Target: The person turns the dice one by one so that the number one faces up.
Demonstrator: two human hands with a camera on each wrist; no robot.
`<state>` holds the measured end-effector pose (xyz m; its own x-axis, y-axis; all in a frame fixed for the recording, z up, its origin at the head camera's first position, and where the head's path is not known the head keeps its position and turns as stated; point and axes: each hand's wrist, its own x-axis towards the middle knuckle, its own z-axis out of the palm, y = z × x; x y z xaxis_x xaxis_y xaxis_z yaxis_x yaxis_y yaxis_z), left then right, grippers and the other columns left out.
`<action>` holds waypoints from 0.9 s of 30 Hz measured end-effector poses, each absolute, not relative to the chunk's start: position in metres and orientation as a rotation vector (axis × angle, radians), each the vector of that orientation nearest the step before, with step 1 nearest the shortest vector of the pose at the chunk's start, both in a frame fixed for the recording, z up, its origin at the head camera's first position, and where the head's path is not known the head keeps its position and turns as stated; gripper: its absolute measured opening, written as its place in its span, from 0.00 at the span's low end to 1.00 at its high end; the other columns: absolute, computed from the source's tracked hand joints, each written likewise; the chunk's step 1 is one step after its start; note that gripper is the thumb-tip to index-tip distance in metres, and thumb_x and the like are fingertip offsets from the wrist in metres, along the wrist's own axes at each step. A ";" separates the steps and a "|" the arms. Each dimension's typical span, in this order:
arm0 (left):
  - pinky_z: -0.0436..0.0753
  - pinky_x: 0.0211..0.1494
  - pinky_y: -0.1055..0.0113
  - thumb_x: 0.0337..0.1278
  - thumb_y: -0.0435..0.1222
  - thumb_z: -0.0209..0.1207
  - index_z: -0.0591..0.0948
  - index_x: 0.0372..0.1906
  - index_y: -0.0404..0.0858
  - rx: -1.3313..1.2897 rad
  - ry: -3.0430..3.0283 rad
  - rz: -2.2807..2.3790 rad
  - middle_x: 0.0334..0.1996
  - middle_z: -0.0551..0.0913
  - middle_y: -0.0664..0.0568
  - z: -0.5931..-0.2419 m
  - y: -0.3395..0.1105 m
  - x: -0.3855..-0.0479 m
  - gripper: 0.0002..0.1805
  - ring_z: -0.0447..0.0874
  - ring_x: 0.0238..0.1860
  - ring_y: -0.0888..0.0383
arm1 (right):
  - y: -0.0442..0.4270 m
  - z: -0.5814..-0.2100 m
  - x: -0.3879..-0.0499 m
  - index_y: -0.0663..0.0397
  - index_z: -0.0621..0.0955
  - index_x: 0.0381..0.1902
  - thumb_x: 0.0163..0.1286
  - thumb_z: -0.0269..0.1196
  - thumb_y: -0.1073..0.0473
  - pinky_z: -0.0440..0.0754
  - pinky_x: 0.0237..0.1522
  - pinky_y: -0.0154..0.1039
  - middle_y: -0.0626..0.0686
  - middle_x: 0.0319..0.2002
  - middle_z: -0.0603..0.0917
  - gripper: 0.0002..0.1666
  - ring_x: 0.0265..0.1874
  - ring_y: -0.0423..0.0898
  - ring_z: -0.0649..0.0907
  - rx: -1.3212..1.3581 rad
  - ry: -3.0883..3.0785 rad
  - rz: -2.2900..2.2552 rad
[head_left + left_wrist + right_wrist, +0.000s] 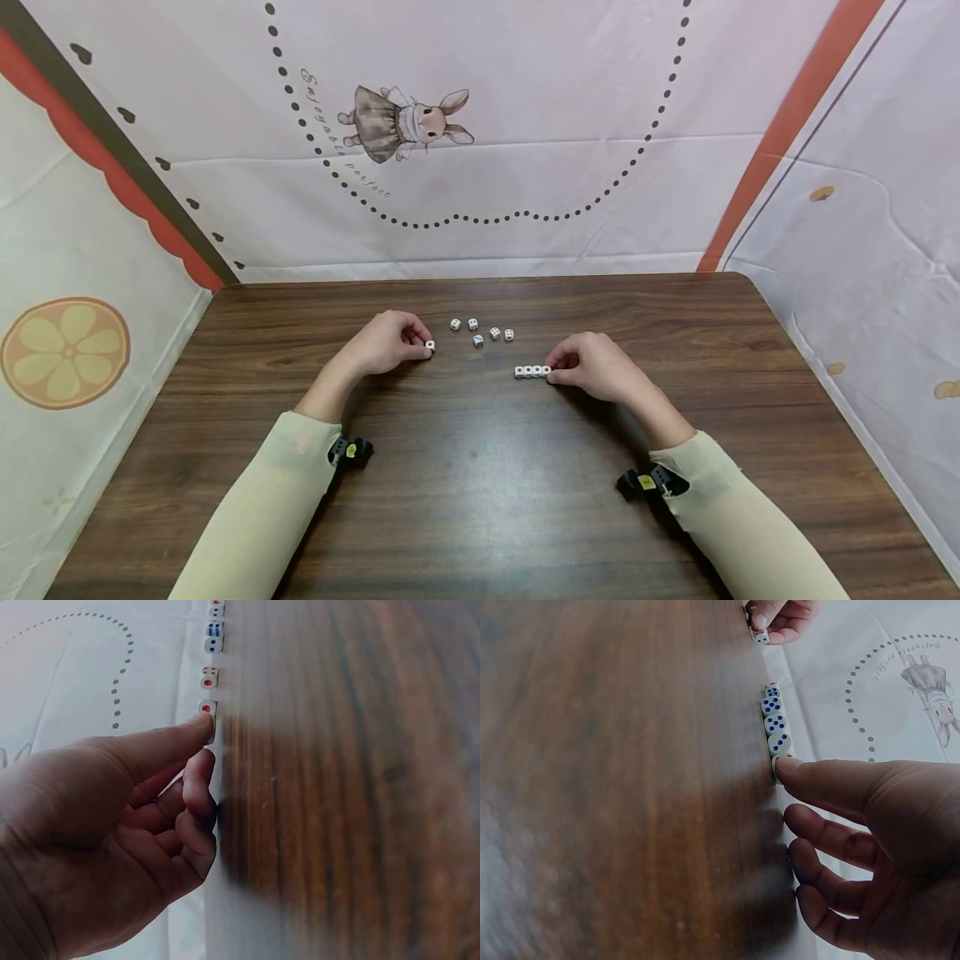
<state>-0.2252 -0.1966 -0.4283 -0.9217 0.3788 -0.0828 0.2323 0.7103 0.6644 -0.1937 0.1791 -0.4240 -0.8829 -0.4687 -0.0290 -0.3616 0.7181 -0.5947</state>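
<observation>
Dice (478, 341), five loose, lie towards twelve o'clock on the worktop (480, 492); we see narrow grips: left hand (386, 341) pinching one die (430, 346), right hand (597, 365) the three-o'clock end of a four-die row (528, 372).

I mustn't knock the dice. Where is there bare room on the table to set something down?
The table is bare midway between the left sleeve and right sleeve, and from the right sleeve to its right edge. The far middle is crowded: five loose dice, the row of dice at the right hand, the die in the left hand.
</observation>
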 end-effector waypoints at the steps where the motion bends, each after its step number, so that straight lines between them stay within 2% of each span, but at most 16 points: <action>1: 0.79 0.44 0.60 0.65 0.36 0.73 0.87 0.42 0.39 0.498 2.705 1.006 0.34 0.86 0.53 -0.428 -0.195 -0.224 0.07 0.82 0.36 0.56 | 0.179 -0.424 -0.194 0.48 0.91 0.36 0.65 0.78 0.58 0.78 0.37 0.43 0.40 0.30 0.87 0.04 0.30 0.41 0.81 -0.668 2.746 -0.893; 5: 0.80 0.45 0.59 0.64 0.36 0.74 0.88 0.41 0.40 0.545 2.701 1.001 0.34 0.86 0.54 -0.424 -0.188 -0.220 0.06 0.82 0.37 0.57 | 0.179 -0.424 -0.194 0.47 0.91 0.36 0.65 0.78 0.58 0.78 0.37 0.43 0.40 0.29 0.87 0.04 0.30 0.41 0.81 -0.667 2.746 -0.897; 15: 0.80 0.41 0.63 0.64 0.36 0.74 0.87 0.41 0.41 0.622 2.654 1.029 0.33 0.86 0.55 -0.420 -0.166 -0.212 0.06 0.82 0.35 0.59 | 0.179 -0.424 -0.194 0.47 0.91 0.36 0.66 0.78 0.58 0.78 0.37 0.43 0.40 0.30 0.87 0.04 0.30 0.41 0.81 -0.676 2.747 -0.896; 27: 0.81 0.40 0.64 0.61 0.37 0.76 0.87 0.36 0.44 0.710 2.650 0.977 0.28 0.85 0.60 -0.419 -0.132 -0.205 0.06 0.81 0.31 0.62 | 0.179 -0.424 -0.194 0.47 0.92 0.37 0.66 0.78 0.58 0.78 0.37 0.43 0.40 0.30 0.88 0.04 0.30 0.41 0.81 -0.659 2.741 -0.892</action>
